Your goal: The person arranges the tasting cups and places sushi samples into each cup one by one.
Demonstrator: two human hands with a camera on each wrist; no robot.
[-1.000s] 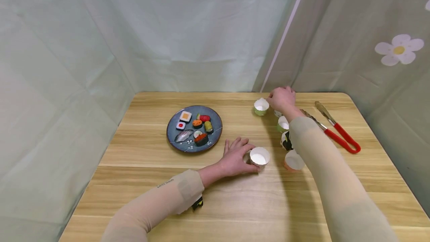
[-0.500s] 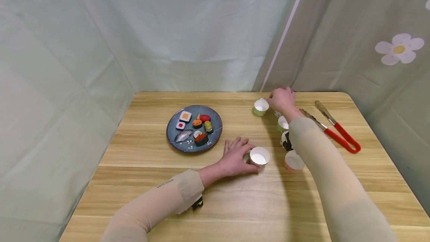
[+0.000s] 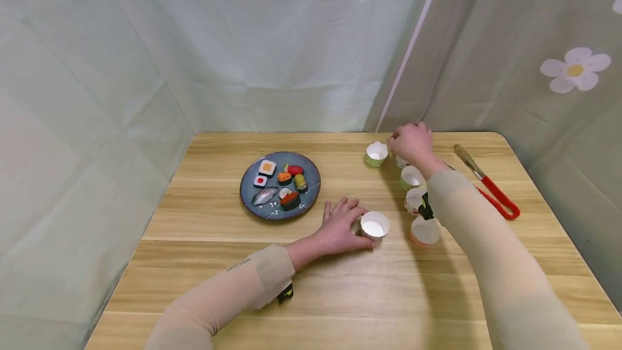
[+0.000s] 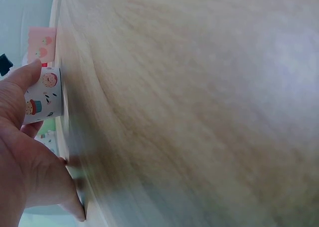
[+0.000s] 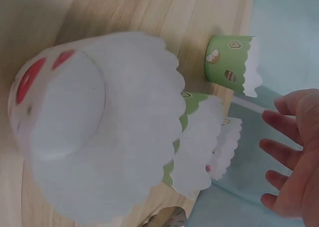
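My left hand grips a white paper baking cup between thumb and forefinger; its other fingers spread on the table. In the left wrist view the cup shows printed sweets on its side. At the back right, my right hand hovers just above a white-rimmed cup, partly hidden below it. Loosely bent fingers of that hand hold nothing in the right wrist view. Beside it stands a green cup. Nearer me, another green cup, a white printed cup and a pink-orange cup form a row.
A blue plate with several pieces of sushi stands left of centre on the wooden table. Red-handled tongs lie at the right, partly behind the right sleeve. A pale curtain hangs behind the table.
My right hand and forearm have shifted slightly up and right, uncovering more of the cup row and covering part of the tongs. The left hand stays on its cup.
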